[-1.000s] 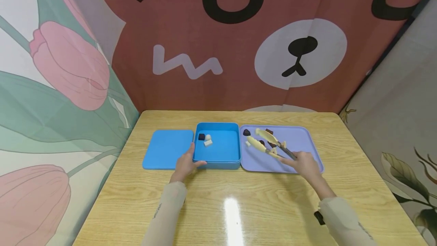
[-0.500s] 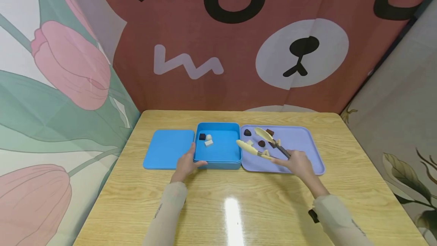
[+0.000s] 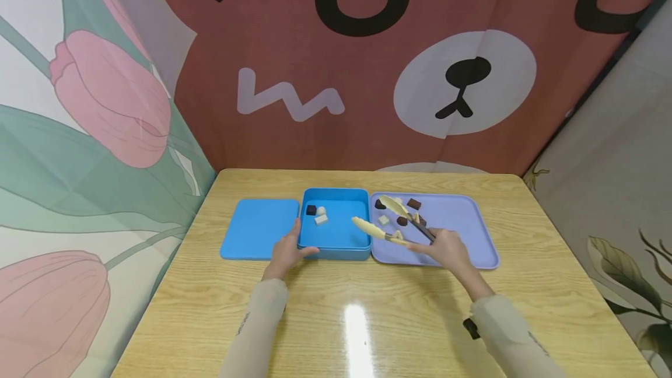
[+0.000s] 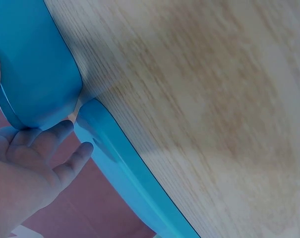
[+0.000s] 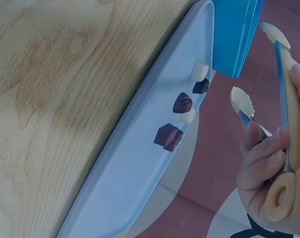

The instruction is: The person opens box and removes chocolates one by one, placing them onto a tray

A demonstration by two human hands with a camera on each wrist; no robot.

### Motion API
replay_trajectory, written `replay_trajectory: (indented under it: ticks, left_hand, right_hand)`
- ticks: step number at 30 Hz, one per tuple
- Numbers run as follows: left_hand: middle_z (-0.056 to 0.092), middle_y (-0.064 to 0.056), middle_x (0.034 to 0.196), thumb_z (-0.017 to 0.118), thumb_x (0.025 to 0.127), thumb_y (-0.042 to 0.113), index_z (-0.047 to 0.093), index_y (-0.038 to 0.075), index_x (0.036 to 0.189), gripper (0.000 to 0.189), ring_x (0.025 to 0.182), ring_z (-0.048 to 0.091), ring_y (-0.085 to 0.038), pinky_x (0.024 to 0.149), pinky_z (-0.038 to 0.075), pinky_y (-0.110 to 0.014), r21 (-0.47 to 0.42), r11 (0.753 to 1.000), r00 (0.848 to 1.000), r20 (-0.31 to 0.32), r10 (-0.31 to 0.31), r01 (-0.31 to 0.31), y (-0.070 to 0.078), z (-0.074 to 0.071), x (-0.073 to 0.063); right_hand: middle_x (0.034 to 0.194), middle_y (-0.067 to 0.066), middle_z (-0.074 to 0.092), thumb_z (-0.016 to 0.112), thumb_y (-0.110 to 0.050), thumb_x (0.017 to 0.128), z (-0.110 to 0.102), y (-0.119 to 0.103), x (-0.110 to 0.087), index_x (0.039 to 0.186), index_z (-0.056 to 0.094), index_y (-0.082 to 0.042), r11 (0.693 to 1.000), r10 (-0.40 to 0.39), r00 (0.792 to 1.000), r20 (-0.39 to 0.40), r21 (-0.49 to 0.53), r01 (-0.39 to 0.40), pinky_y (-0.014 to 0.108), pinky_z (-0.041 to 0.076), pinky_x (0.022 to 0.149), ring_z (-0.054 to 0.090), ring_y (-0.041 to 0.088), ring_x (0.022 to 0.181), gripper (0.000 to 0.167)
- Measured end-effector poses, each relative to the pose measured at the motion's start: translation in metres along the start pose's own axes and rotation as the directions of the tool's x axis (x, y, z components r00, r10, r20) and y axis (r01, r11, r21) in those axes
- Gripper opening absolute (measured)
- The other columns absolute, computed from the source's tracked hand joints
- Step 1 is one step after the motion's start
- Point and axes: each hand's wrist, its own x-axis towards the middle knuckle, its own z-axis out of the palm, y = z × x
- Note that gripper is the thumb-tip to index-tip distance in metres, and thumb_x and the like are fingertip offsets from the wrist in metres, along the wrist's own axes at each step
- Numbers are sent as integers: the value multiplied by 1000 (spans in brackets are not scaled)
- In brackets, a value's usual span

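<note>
In the head view my left hand (image 3: 285,254) holds the near left corner of an open blue box (image 3: 336,253), thumb along the front and fingers along the left side. My right hand (image 3: 445,249) grips food tongs (image 3: 370,227) with cream scalloped tips. Those tips are spread apart with nothing between them; one overlaps the box, the other the lilac tray (image 3: 464,232). Inside the box lie a dark chocolate cube (image 3: 311,210), a white ball (image 3: 322,210) and a white block (image 3: 321,220). Several brown and white chocolates, including a shell-shaped dark one (image 5: 182,103), sit on the tray.
A flat blue lid (image 3: 259,229) lies left of the box. Box and tray stand side by side on the wooden table (image 3: 315,308). Behind the table's far edge hangs a printed bear curtain (image 3: 367,144).
The right hand has carried the tongs leftward from over the tray toward the box, and their tips have spread wider. The left hand stays at the box corner.
</note>
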Motion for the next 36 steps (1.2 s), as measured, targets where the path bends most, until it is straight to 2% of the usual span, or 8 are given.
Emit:
replay_trajectory:
  ticks: [6, 12, 15, 19, 22, 28, 32, 36]
  left_hand:
    - [27, -20, 141, 71, 73, 41, 16, 0, 142, 97, 121, 35, -36, 92, 37, -46, -1, 1000, 1000, -2, 6, -6, 1, 0, -1]
    - [27, -19, 141, 71, 73, 41, 15, 0, 142, 98, 121, 36, -36, 92, 37, -46, 1, 1000, 1000, -3, 1, -1, 1, -1, 0]
    - [27, -20, 140, 70, 72, 42, 15, 0, 142, 98, 120, 37, -36, 91, 38, -46, 7, 1000, 1000, -2, -2, 2, 2, -1, 0]
    - [27, -20, 141, 70, 72, 42, 16, 0, 142, 99, 121, 36, -36, 92, 37, -45, 8, 1000, 1000, -1, -4, 4, 2, -1, -1]
    - [26, -20, 141, 71, 72, 42, 15, 0, 142, 98, 121, 36, -36, 93, 37, -45, 8, 1000, 1000, 2, 0, 0, 3, -1, -1]
    - [27, -20, 141, 71, 72, 41, 15, 0, 142, 98, 121, 36, -37, 93, 36, -46, 12, 1000, 1000, 1, 3, -3, 2, -1, -1]
    - [28, -20, 140, 70, 72, 42, 16, 1, 142, 98, 120, 37, -36, 91, 37, -46, 11, 1000, 1000, -1, 2, -2, 1, -1, -1]
    - [29, -20, 140, 70, 72, 43, 16, 1, 142, 98, 120, 37, -36, 91, 38, -46, 3, 1000, 1000, -3, 1, -1, 1, -1, -2]
  right_hand:
    - [53, 2, 39, 71, -51, 68, 6, -5, 3, 73, 53, -5, 1000, -13, 1000, 19, 4, 13, 25, 26, 41, 34, 12, 46, 49]
    - [56, 4, 43, 69, -58, 65, 11, -11, 5, 86, 60, 2, 1000, -4, 999, 35, 10, 4, 26, 29, 42, 37, 14, 48, 64]
    - [56, 3, 43, 70, -56, 65, 13, -14, 7, 87, 61, 2, 1000, -24, 999, 27, 12, 24, 26, 29, 42, 38, 13, 49, 63]
    - [51, -1, 36, 73, -49, 67, 17, -16, 8, 100, 61, 4, 998, -62, 998, 11, 11, 62, 25, 26, 40, 31, 11, 44, 63]
    - [49, -1, 33, 74, -46, 68, 19, -17, 9, 113, 55, 9, 997, -75, 997, 3, 10, 75, 25, 24, 39, 28, 11, 42, 74]
    - [54, 1, 48, 73, -51, 66, 23, -24, 10, 111, 57, 7, 996, -85, 996, -8, 8, 85, 27, 34, 41, 42, 13, 46, 75]
    - [50, -2, 39, 74, -50, 66, 27, -28, 12, 105, 59, 4, 994, -107, 994, -10, 7, 107, 25, 28, 39, 33, 10, 43, 68]
    - [48, -4, 28, 74, -46, 67, 33, -32, 13, 110, 58, 5, 992, -128, 992, -9, 1, 128, 24, 19, 39, 22, 9, 41, 69]
